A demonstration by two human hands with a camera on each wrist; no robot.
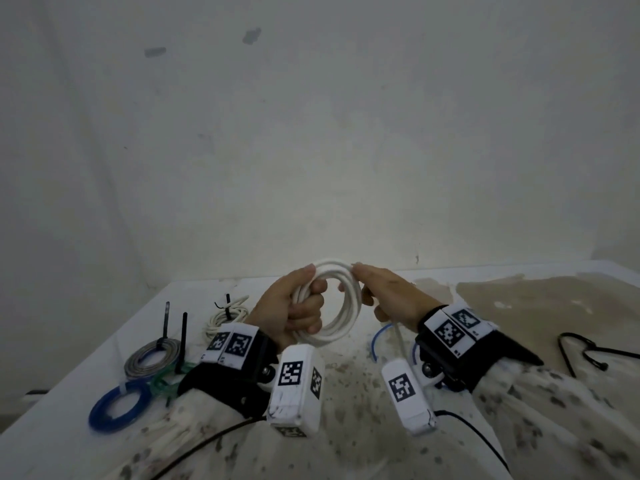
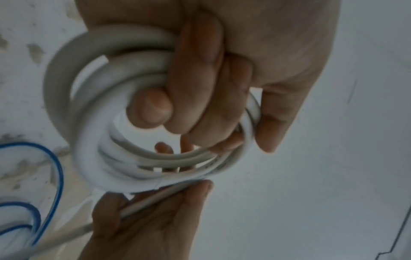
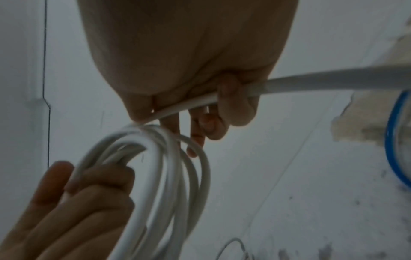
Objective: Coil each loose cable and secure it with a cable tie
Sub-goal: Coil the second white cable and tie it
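Observation:
A thick white cable (image 1: 341, 306) is wound into several loops and held up above the table. My left hand (image 1: 294, 306) grips the left side of the coil (image 2: 124, 109), fingers curled through its middle. My right hand (image 1: 384, 296) holds the cable's loose tail (image 3: 311, 82) between thumb and curled fingers at the coil's upper right edge, and the tail (image 2: 66, 235) runs down from there to the table. The coil (image 3: 160, 176) shows close up in the right wrist view, where no tie around it is visible.
At the left of the white table (image 1: 346, 382) lie tied coils: a cream one (image 1: 227, 315), a grey one (image 1: 152, 356), a green one (image 1: 169, 377) and a blue one (image 1: 119, 405). A loose blue cable (image 1: 377, 341) lies under my right hand. Black ties (image 1: 588, 351) lie at the right.

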